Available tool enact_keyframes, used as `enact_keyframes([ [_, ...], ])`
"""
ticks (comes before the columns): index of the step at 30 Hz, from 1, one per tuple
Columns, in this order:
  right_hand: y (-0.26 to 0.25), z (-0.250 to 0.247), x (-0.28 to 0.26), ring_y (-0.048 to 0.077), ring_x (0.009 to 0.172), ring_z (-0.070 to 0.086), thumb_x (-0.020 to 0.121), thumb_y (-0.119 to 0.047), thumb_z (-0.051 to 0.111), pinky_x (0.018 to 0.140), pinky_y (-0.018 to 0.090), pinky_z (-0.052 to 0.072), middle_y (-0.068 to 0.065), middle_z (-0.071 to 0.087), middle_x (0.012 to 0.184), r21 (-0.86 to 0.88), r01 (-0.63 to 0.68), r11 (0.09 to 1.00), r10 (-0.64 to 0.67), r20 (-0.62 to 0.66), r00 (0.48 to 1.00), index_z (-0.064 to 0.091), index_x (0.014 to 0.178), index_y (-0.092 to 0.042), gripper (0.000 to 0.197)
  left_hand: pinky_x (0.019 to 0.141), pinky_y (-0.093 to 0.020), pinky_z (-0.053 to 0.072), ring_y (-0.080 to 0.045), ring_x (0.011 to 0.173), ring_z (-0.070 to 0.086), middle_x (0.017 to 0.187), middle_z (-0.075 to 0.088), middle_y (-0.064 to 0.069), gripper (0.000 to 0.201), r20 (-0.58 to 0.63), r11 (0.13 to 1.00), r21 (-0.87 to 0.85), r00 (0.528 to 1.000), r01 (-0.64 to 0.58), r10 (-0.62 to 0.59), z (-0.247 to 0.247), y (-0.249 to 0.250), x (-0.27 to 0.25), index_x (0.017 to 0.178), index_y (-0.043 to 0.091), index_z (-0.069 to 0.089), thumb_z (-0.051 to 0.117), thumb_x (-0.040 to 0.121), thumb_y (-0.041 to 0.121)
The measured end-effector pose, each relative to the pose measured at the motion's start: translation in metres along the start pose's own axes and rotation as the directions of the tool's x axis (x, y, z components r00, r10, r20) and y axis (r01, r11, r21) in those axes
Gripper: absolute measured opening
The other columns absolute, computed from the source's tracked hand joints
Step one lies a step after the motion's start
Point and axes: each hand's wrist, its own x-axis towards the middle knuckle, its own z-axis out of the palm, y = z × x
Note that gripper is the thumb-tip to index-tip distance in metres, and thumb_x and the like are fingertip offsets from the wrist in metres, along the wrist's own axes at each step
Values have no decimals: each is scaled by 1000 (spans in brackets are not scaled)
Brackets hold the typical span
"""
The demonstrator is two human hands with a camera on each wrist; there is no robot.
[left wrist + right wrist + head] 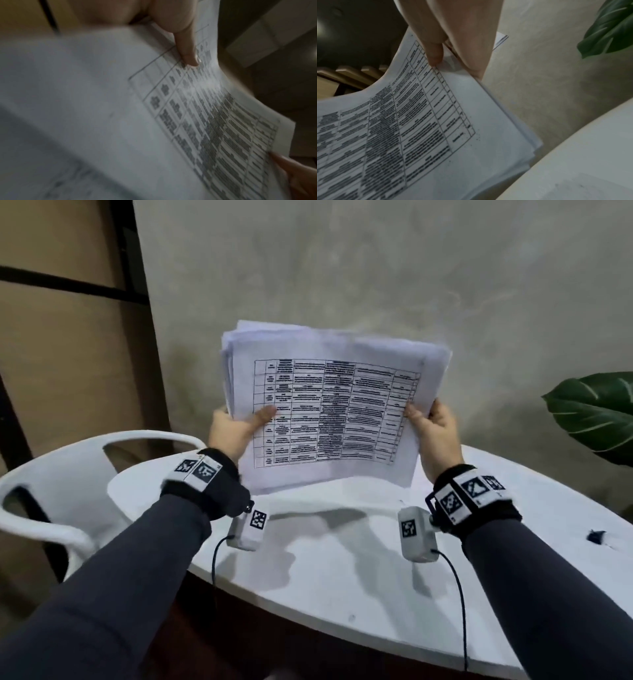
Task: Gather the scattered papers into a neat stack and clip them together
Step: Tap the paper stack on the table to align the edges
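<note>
A stack of white papers with a printed table on the top sheet is held up on edge above the white table. Its sheets are fanned unevenly at the top and sides. My left hand grips the stack's left edge, thumb on the front. My right hand grips the right edge the same way. The left wrist view shows my thumb pressed on the papers. In the right wrist view my thumb pinches the papers near the table's border. A small dark clip lies on the table at the far right.
A white plastic chair stands left of the table. A large green leaf reaches in from the right. A grey wall rises behind the table. The table's near edge curves across the lower middle.
</note>
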Motion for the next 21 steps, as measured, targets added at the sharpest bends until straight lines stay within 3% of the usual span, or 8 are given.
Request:
enact_keyframes([
  [2,9,-8,-7,16,90,67,64,-30,74,86,37,56,-3,72,96,-39,-23,999,24,29,999,59,105,-19,45,96,-37,51,-19,95,68,97,72,-2,86,86,999,10,995,39,-40,-4,-15,-2,104,14,65,85,35,61],
  [5,23,-20,-15,11,75,69,79,-8,70,77,39,54,-1,73,86,-160,-108,981,112,16,994,59,97,-19,24,97,-39,49,-24,100,66,100,72,-2,93,232,987,-37,962,157,-144,-12,-39,-10,105,13,64,92,24,49],
  [10,30,-14,-15,26,90,65,83,-2,66,93,54,50,7,67,97,-226,-193,955,191,-29,981,58,99,-14,21,87,-39,57,-32,100,63,80,76,3,39,138,975,-109,974,195,-179,-12,-48,-13,99,5,63,77,65,-7],
  [12,27,-5,-11,27,108,57,75,-12,75,103,52,43,7,59,113,-346,-152,926,101,-161,982,50,119,-13,50,82,-35,56,-27,90,65,77,75,6,34,118,983,-119,985,141,-127,-7,-39,-15,95,12,62,70,71,-11],
  [14,13,7,-10,28,127,41,64,-29,82,111,44,32,11,43,136,-677,-30,736,-195,-255,947,34,140,-19,91,82,-32,56,-17,82,65,82,71,6,38,115,991,-116,992,59,-46,-3,-26,-16,104,8,60,69,73,-11],
  [16,-10,28,-13,28,135,32,62,-40,82,112,46,23,12,33,146,-907,165,387,-443,-26,896,21,148,-24,107,80,-27,56,-10,79,66,85,71,8,43,162,996,-63,985,-57,67,2,-8,-17,113,6,60,70,74,-8],
  [18,-32,53,-11,27,132,38,64,-41,80,110,52,27,11,38,146,-920,349,180,-358,269,894,20,149,-28,104,70,-15,55,5,73,66,76,73,18,40,279,978,12,940,-210,199,11,15,-17,105,16,62,69,75,-10],
  [21,-48,69,8,24,94,64,73,-33,77,75,31,47,8,68,103,-897,356,263,-19,364,931,60,121,-21,53,62,-5,47,15,63,59,68,66,33,36,311,917,147,897,-371,313,22,37,-10,87,29,59,70,77,-3],
])
